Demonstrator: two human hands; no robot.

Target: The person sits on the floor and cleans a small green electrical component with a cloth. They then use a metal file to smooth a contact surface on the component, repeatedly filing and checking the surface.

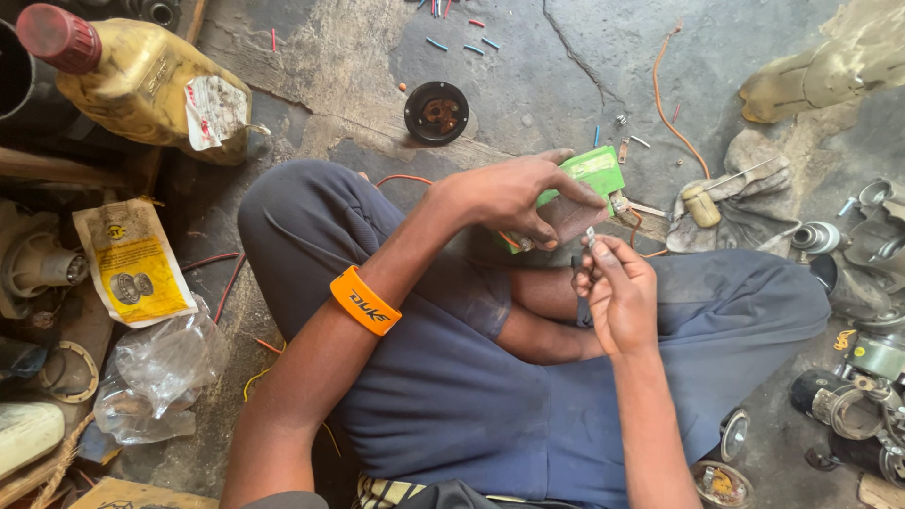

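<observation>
My left hand grips a small brownish flat part held over a green box-shaped unit that rests at my knees. My right hand pinches a small thin metal piece between thumb and fingers, its tip touching the lower edge of the brownish part. An orange band sits on my left wrist. I sit cross-legged in dark blue trousers on a grimy concrete floor.
A yellow oil bottle with a red cap lies at the upper left. A round black part sits on the floor ahead. A screwdriver on a rag and several metal motor parts lie at right. Packets and plastic bags lie at left.
</observation>
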